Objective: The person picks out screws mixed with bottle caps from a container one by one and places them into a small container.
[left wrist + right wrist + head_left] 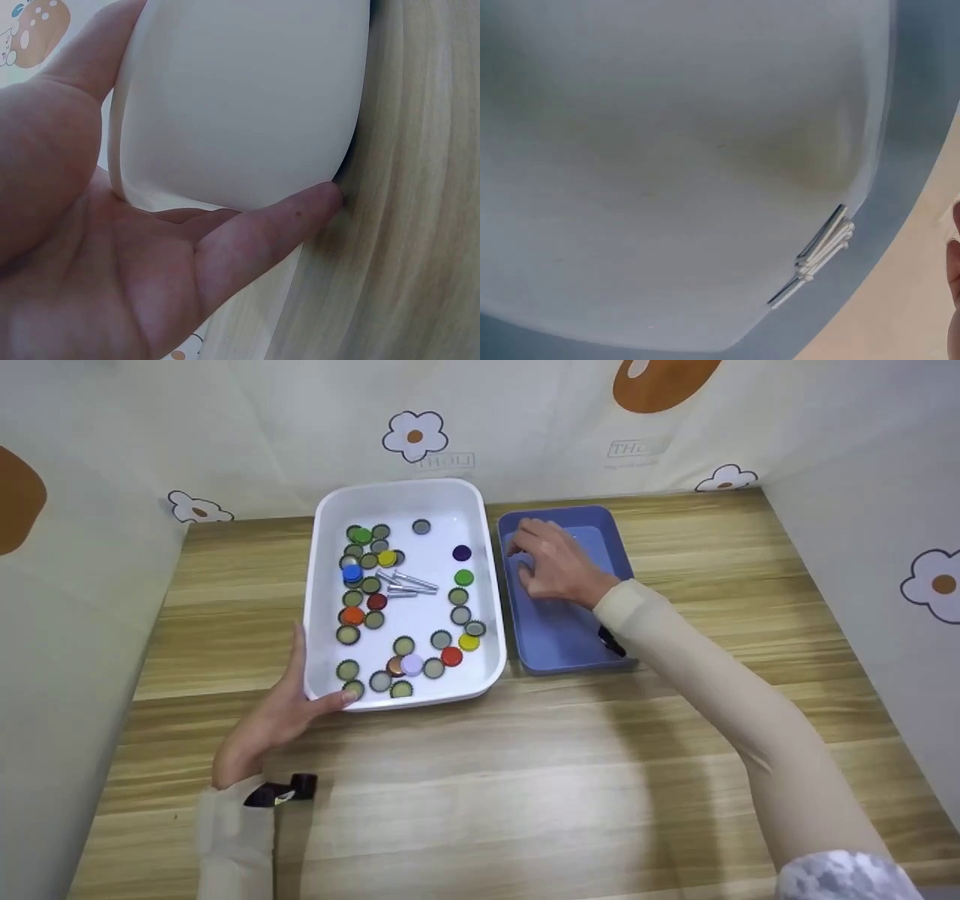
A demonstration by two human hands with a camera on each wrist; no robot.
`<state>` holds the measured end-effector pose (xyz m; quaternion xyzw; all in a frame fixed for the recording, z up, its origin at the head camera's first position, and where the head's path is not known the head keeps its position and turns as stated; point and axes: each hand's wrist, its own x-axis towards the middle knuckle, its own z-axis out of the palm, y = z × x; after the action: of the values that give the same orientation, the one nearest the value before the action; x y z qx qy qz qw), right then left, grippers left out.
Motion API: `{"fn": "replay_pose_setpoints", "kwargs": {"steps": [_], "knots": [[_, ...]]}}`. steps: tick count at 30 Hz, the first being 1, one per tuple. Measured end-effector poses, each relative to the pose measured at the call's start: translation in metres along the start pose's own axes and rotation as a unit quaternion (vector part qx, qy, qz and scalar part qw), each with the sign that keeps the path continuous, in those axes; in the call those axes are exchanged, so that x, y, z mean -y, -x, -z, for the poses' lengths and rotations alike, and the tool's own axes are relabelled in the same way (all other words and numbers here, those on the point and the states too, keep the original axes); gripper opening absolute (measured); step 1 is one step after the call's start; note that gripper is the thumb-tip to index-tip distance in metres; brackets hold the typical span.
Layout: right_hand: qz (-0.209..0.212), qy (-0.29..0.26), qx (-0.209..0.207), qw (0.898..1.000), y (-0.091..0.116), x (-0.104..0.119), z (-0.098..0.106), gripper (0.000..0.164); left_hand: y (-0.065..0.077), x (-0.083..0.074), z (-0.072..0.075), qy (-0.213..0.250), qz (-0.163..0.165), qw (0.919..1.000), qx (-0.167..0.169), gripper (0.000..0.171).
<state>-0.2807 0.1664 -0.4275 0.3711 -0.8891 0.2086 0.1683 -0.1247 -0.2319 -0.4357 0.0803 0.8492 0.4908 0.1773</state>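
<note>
At the near left corner of a white tray [405,495], my left hand [281,709] grips the wall, thumb over the rim and other fingers along the outside. Its little finger [262,232] lies along the tray's outer wall in the left wrist view. Inside the tray are bottle caps [451,656] of several colours, many bottom up, and a few silver nails [405,585]. Over the far part of a blue tray [559,641] hovers my right hand [555,559], fingers loosely bent, with a gap between thumb and forefinger. Several nails [814,255] lie in one corner of the blue tray.
Both trays stand side by side on a wood-grain table [480,795], the white one on the left. Behind and beside the table hangs a pale sheet [517,420] with printed flowers. A black strap piece [611,641] sticks out at my right wrist.
</note>
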Motion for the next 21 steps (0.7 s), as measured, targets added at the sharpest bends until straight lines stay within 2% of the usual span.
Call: {"fn": "replay_pose_setpoints", "kwargs": {"steps": [9, 18, 21], "knots": [[0.013, -0.005, 0.014, 1.0, -0.015, 0.02, 0.001, 0.021, 0.001, -0.002, 0.004, -0.035, 0.02, 0.9992, 0.007, 0.125], [0.029, -0.003, 0.015, 0.999, -0.024, 0.027, 0.007, 0.02, 0.0, 0.0, 0.002, -0.028, 0.006, 0.9996, 0.005, 0.123], [0.029, 0.006, 0.023, 0.999, -0.029, 0.031, 0.008, 0.021, -0.001, 0.001, 0.001, -0.015, -0.01, 0.9998, 0.004, 0.122]]}}
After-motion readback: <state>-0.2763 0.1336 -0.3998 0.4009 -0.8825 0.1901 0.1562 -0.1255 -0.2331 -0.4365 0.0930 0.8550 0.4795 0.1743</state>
